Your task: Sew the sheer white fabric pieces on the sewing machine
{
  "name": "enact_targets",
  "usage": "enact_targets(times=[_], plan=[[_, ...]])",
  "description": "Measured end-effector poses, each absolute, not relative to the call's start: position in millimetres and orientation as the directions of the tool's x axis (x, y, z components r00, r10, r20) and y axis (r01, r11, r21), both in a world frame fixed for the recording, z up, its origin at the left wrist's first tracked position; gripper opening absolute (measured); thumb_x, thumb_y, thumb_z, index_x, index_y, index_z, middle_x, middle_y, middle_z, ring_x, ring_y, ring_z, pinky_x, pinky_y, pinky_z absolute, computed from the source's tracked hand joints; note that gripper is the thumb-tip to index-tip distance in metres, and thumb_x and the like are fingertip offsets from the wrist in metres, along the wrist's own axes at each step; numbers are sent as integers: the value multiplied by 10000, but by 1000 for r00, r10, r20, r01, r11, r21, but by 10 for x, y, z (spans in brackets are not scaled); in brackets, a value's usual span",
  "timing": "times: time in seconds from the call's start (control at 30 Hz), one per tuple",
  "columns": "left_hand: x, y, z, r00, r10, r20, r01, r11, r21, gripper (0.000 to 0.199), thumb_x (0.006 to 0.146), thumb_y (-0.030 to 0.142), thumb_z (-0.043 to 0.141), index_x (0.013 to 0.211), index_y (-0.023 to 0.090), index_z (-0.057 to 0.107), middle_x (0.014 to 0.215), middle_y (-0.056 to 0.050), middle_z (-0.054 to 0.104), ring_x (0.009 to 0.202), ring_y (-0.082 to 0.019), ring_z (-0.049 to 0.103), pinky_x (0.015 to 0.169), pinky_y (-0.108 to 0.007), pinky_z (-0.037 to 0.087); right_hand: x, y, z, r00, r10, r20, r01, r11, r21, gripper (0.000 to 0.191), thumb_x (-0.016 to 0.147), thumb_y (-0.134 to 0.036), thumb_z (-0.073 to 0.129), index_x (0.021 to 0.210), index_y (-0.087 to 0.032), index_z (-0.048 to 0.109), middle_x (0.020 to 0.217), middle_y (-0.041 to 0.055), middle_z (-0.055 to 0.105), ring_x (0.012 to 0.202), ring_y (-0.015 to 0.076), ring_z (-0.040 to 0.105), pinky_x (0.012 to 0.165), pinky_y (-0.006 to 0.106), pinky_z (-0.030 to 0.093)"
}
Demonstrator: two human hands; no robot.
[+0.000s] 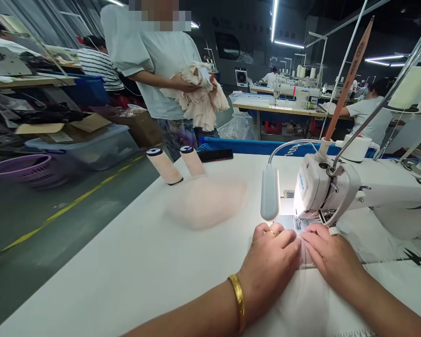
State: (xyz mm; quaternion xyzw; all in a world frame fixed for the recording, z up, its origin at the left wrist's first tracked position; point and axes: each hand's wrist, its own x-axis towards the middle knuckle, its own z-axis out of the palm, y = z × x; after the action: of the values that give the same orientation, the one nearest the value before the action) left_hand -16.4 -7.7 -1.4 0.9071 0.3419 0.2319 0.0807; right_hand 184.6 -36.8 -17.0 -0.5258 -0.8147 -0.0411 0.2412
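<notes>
1. On the floor beyond the worktop's left edge: purple basket, slatted, contents impossible to make out.
2. Just behind: clear plastic tub, filling too murky to name; with it an open carton, flaps spread, dark material inside.
3. At the worktop's far left corner: two cones of pale thread, near a flat black object along the far edge.
4. Past that edge: co-worker clutching a bundle of pale fabric. Nearer, over the worktop, a pinkish blur, too smeared to identify.
5. Right of the worktop's middle: left hand, fingers curled narrow over sheer cloth; pinch or plain press, impossible to tell.
6. At the sewing machine's presser foot: that cloth, trailing toward the near edge. Probably best guided flat and straight, with light, even tension and fingertips clear of the needle.
7. Opposite: right hand, fingers close together on the cloth, grip equally uncertain.
8. Near the worktop's right edge: red-handled snips.
</notes>
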Motion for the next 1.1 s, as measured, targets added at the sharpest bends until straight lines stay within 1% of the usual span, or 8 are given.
enact_targets(times=[0.37,0.73,0.87,0.9,0.97,1.0,1.03,1.1], plan=[[-123,-55,3,659,690,299,638,-724,262,114,922,256,673,1032,224,677,1102,-34,718,1018,-284,596,877,-464,341,1896,-287,-272,-258,862,436,927,349,-142,318,946,-120,473,1057,-245,743,1185,112,729,902,270,696,652,343,541],[-151,-6,8,675,700,235,640,-713,285,139,931,286,684,1060,234,680,1153,-26,719,1073,-285,593,907,-470,327,1937,-315,-234,-350,855,381,912,404,-69,308,983,-110,460,1124,-214,714,1264,148,702,863,270,698,651,365,559],[-309,21,150,778,593,207,516,-791,328,239,854,418,784,960,230,682,1110,-26,702,1110,-284,581,904,-430,339,1961,-457,33,-446,851,276,828,510,-235,104,1003,-227,597,1063,-227,682,1256,103,692,1097,310,642,903,455,555],[-353,23,190,814,550,188,473,-815,334,319,805,475,819,964,235,682,1088,-26,696,1108,-287,580,900,-420,346,1967,-495,112,-483,850,208,793,526,-308,147,967,-307,701,1096,-244,669,1262,81,682,1152,309,616,957,455,539],[-415,21,245,865,480,146,414,-847,334,435,712,525,872,979,241,680,1072,-28,683,1110,-300,578,897,-410,360,1978,-550,232,-538,838,97,742,525,-417,441,831,-417,867,1184,-286,639,1305,46,649,1217,303,575,1012,437,516],[-427,18,254,876,464,133,402,-853,331,403,711,474,876,966,237,673,1079,-28,681,1126,-303,575,908,-408,366,1983,-562,262,-550,832,68,732,520,-440,469,815,-408,882,1196,-296,631,1316,38,636,1226,297,565,1021,430,508],[-423,16,249,876,464,131,403,-855,328,306,744,372,852,933,226,660,1092,-29,682,1142,-297,573,926,-406,370,1988,-561,272,-554,831,57,731,518,-444,392,855,-362,848,1176,-293,634,1299,35,637,1210,288,569,1013,424,505],[-375,22,202,854,499,149,434,-840,325,121,807,128,699,824,197,601,1046,-28,690,1084,-251,597,930,-381,388,1997,-532,242,-551,831,74,735,526,-428,81,976,-231,671,1047,-256,641,1169,40,667,1095,262,604,938,403,515]])
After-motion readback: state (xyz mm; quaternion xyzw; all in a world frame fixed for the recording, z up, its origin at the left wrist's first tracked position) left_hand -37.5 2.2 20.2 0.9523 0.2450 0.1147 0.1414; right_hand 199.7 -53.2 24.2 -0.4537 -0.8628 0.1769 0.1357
